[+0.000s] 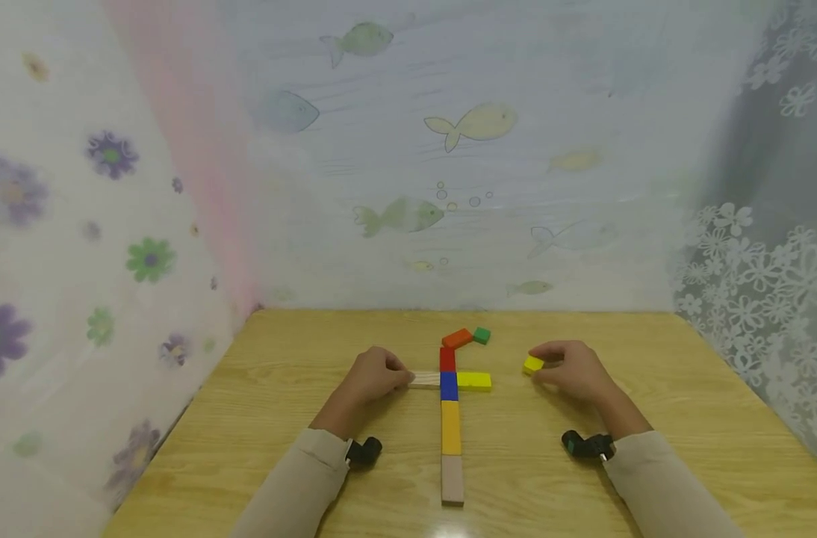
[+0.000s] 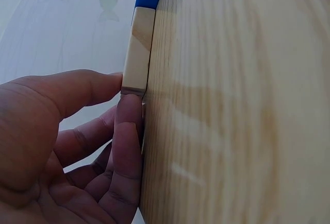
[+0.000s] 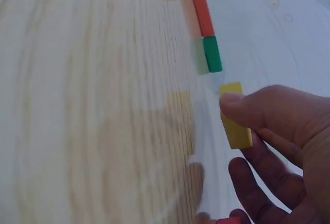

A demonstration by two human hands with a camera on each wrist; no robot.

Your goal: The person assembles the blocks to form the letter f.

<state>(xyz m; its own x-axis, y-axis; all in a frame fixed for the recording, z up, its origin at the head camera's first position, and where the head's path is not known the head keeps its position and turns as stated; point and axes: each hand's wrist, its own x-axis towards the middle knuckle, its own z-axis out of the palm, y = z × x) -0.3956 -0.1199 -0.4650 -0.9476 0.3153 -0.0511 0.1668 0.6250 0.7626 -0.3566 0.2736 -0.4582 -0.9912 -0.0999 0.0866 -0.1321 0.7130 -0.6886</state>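
My left hand [image 1: 379,373] pinches the outer end of a plain wooden block [image 1: 425,380], which lies flat against the left side of a blue block [image 1: 449,386]. In the left wrist view, thumb and index finger meet at the end of that block. To the right, my right hand [image 1: 573,370] holds a small yellow block [image 1: 532,365] between thumb and fingers, apart from the row. Near the fingertips at the lower edge of the right wrist view shows a red piece [image 3: 228,220], mostly cut off. A longer yellow block [image 1: 474,382] touches the blue block's right side.
A red block [image 1: 447,359] lies beyond the blue one, followed by a slanted orange block [image 1: 458,338] and a small green block [image 1: 481,335]. Toward me run an amber block [image 1: 451,427] and a tan block [image 1: 452,480]. Patterned walls border the wooden table [image 1: 301,329].
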